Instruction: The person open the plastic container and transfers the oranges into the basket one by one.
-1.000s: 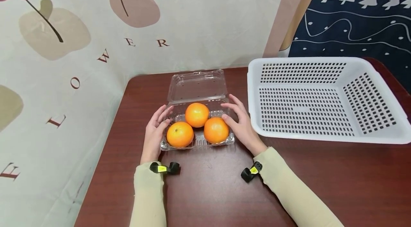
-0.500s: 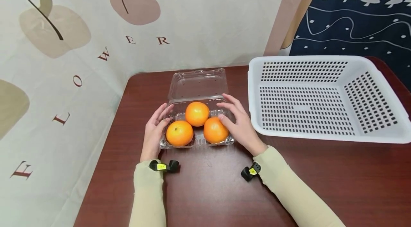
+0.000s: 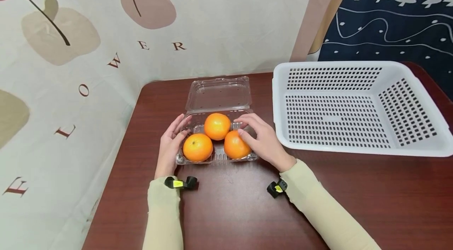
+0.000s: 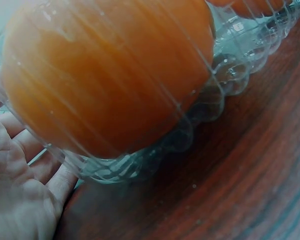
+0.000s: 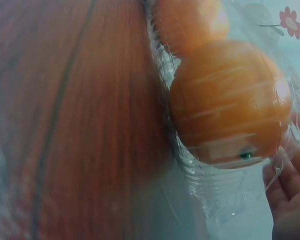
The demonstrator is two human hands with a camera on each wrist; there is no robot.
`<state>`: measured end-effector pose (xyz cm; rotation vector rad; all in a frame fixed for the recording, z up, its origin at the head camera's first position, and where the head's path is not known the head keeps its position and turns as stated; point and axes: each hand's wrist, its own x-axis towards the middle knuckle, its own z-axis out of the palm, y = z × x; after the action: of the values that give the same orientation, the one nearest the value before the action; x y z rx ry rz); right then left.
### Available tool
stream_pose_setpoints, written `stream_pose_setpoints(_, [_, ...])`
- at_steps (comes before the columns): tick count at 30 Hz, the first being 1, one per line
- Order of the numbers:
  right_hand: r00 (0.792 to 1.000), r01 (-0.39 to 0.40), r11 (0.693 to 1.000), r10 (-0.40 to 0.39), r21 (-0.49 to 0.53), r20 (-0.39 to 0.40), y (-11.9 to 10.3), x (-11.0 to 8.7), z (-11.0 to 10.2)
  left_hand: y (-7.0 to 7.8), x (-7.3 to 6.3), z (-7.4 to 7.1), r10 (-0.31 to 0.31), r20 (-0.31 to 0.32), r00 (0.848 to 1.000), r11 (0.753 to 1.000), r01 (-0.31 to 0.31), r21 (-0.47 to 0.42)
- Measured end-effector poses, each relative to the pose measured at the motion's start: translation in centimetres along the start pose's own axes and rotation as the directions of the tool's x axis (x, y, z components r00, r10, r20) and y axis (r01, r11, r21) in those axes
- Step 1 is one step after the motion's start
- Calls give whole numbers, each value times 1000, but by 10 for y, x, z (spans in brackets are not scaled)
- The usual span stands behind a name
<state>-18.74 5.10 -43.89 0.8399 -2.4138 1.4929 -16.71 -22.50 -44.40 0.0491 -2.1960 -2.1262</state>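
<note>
In the head view, three oranges sit in a clear plastic clamshell box (image 3: 221, 156) on the table. My left hand (image 3: 169, 146) grips the box's left side, fingers along the outside and thumb by the rim, beside the left orange (image 3: 197, 147). My right hand (image 3: 263, 138) reaches over the right side, its fingers curled behind the right orange (image 3: 235, 147) and the thumb on its upper right. The back orange (image 3: 217, 126) lies between the hands. In the right wrist view, the box wall partly veils the right orange (image 5: 232, 105) and the fingers (image 5: 287, 182) behind it.
The box's hinged lid (image 3: 218, 94) lies back, away from me. A white perforated basket (image 3: 330, 149) stands to the right, close to my right hand. Behind the reddish-brown table (image 3: 230, 206) hangs a printed cloth (image 3: 230, 18).
My right hand has moved slightly left, its fingers curling in over the right orange, which has shifted a little left. The left hand has stayed in place.
</note>
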Motion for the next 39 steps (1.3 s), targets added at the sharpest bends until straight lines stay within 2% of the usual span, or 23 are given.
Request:
stream_pose_setpoints(6, [998,4,998,0,-64,58,1,0,0,3,-2,3,-1,-4,1000,1000,1,-5])
stream_pose_setpoints(13, [991,79,985,-61,-151,119,1,2,1,4,-3,3,-6,-1,1000,1000,6,-6])
stream_pose_setpoints(21, [974,163,938,-103,-306,203,0,2,1,3,-2,2,10,6,1000,1000,-10,-20])
stream_pose_setpoints(29, [964,170,918,-79,-357,256,-3,3,0,3,-1,2,24,17,1000,1000,-24,-5])
stream_pose_setpoints(34, [948,200,893,-73,-402,309,-5,4,1,4,-2,2,20,17,1000,1000,-20,-6])
stream_pose_setpoints(39, [943,218,869,-71,-444,325,-7,3,2,4,-2,2,30,13,999,1000,-30,-8])
